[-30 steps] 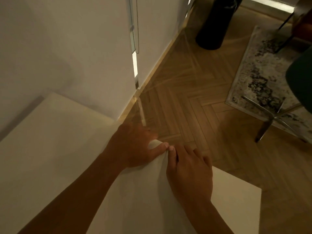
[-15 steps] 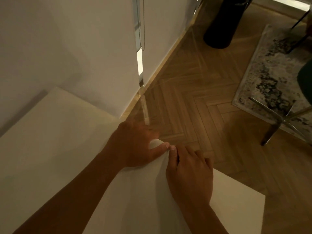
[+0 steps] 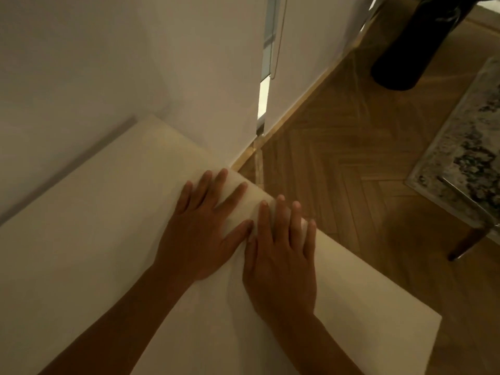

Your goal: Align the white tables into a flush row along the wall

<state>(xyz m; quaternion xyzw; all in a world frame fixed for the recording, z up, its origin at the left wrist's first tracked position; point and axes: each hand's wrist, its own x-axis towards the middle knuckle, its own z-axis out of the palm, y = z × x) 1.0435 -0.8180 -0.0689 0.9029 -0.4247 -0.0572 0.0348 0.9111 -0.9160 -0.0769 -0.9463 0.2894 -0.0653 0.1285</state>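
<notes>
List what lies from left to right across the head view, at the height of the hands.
White table top → left hand → right hand → herringbone wood floor → patterned rug.

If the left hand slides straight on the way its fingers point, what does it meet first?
Probably the white wall. The left hand lies flat on the white table, its fingers near the far corner; depth there is unclear.

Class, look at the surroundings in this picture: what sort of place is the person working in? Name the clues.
Probably a room in a home, perhaps a living room. The clues: herringbone wood floor, a patterned rug with a chair leg on it, and low white tables against a plain wall.
</notes>
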